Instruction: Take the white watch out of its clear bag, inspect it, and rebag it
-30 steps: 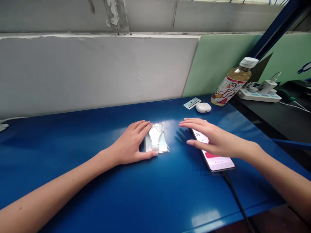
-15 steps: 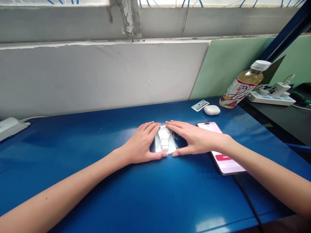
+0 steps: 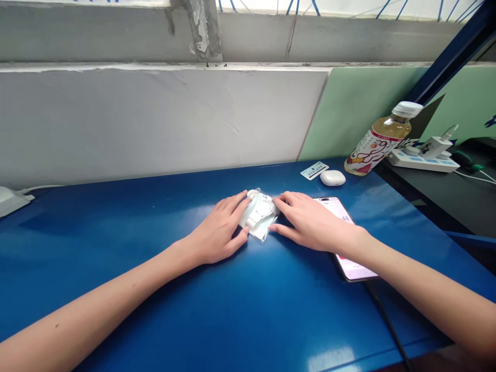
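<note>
A clear plastic packet with a white watch (image 3: 260,214) inside sits on the blue table (image 3: 155,248), tilted up off the surface. My left hand (image 3: 219,232) grips its left edge with fingers and thumb. My right hand (image 3: 310,222) holds its right edge the same way, fingers pressed on the packet. Both hands are closed on the packet from opposite sides.
A phone (image 3: 344,243) with a lit screen and a black cable lies under my right wrist. Behind it are a white earbud case (image 3: 332,177), a small card (image 3: 314,170), a tea bottle (image 3: 380,139) and a power strip (image 3: 424,160) with a charger. A white device (image 3: 10,199) sits far left.
My right hand left the phone and came to the packet's right edge. Both hands have now lifted and tilted the packet off the table.
</note>
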The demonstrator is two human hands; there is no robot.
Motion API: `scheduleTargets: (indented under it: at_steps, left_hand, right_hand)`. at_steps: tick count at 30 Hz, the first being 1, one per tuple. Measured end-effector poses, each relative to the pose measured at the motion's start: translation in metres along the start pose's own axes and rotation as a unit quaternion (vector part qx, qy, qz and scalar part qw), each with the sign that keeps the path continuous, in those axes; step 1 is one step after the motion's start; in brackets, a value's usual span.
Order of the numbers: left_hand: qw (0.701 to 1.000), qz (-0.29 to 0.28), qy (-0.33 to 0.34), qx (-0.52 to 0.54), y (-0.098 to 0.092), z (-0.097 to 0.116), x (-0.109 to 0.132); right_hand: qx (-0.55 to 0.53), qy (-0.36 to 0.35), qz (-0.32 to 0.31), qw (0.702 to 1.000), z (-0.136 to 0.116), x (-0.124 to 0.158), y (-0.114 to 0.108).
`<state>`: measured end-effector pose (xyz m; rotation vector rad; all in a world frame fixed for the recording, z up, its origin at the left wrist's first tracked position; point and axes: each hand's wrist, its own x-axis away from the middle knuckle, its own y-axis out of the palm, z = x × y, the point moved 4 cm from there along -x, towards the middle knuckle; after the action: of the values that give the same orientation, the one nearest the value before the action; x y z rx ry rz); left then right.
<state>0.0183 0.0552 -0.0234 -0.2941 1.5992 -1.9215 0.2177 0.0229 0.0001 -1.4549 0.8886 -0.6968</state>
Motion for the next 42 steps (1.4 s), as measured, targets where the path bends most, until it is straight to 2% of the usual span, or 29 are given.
scheduleTargets:
  at_steps: [4,7,11,14,16,20,24,35,42]
  left_hand:
    - [1.0,0.001,0.0,0.002,0.0,0.0,-0.001]
    - [1.0,-0.004,-0.002,0.003,-0.001,0.001,-0.001]
    - [1.0,-0.003,-0.003,0.003,-0.002,0.002,-0.001]
    - [1.0,-0.002,-0.007,0.003,-0.001,0.001,0.0]
    - [1.0,-0.002,-0.016,0.0,0.0,0.0,0.0]
    - [0.999,0.003,-0.047,-0.004,0.001,-0.002,0.0]
    - [0.997,-0.014,-0.07,-0.016,0.002,-0.003,0.0]
    - [0.997,-0.032,-0.067,-0.034,0.002,-0.004,0.0]
    - [0.997,-0.02,-0.064,-0.031,0.002,-0.004,0.0]
  right_hand:
    - [0.023,0.02,0.026,0.999,0.0,-0.001,-0.003]
    - [0.011,-0.007,0.04,0.999,0.002,-0.005,-0.005]
    - [-0.005,-0.066,0.012,0.998,0.006,-0.016,-0.01]
    - [-0.015,-0.08,-0.028,0.996,0.012,-0.023,-0.013]
    - [-0.027,-0.08,-0.044,0.995,0.015,-0.026,-0.014]
    - [-0.077,-0.076,-0.031,0.994,0.02,-0.028,-0.011]
    - [-0.099,-0.054,-0.057,0.992,0.024,-0.029,-0.004]
    - [-0.096,-0.055,-0.072,0.991,0.026,-0.03,-0.002]
    - [-0.083,-0.061,-0.07,0.992,0.021,-0.027,-0.006]
